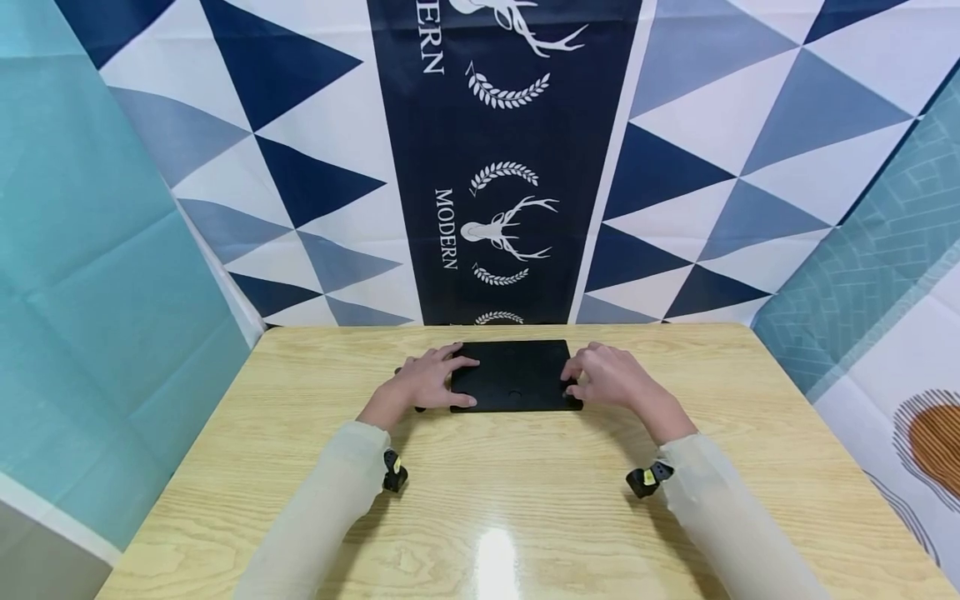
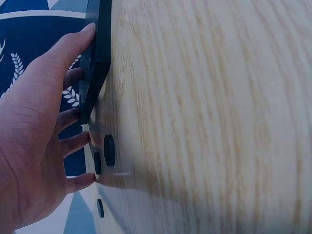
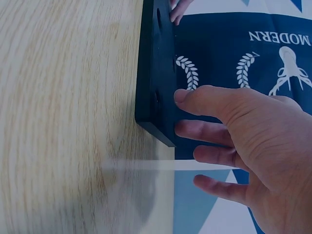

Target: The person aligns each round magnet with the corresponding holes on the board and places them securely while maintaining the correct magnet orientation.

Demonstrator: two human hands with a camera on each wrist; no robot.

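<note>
A flat black rectangular board (image 1: 517,371) with small round recesses lies near the table's far edge. Over its left end is my left hand (image 1: 427,379), fingers spread; in the left wrist view the thumb (image 2: 80,39) touches the board. Three small black discs (image 2: 109,150) rest on the table by the left fingers, partly hidden in the head view. My right hand (image 1: 609,377) hovers at the board's right end, fingers loosely bent. In the right wrist view its thumb (image 3: 200,100) is close to a recess (image 3: 157,95); contact there is unclear, and I see nothing held.
The wooden table (image 1: 517,475) runs up to a patterned cloth backdrop (image 1: 510,167) just behind the board. Cloth panels also hang at the left (image 1: 112,267) and right sides. A small black camera sits on each wrist.
</note>
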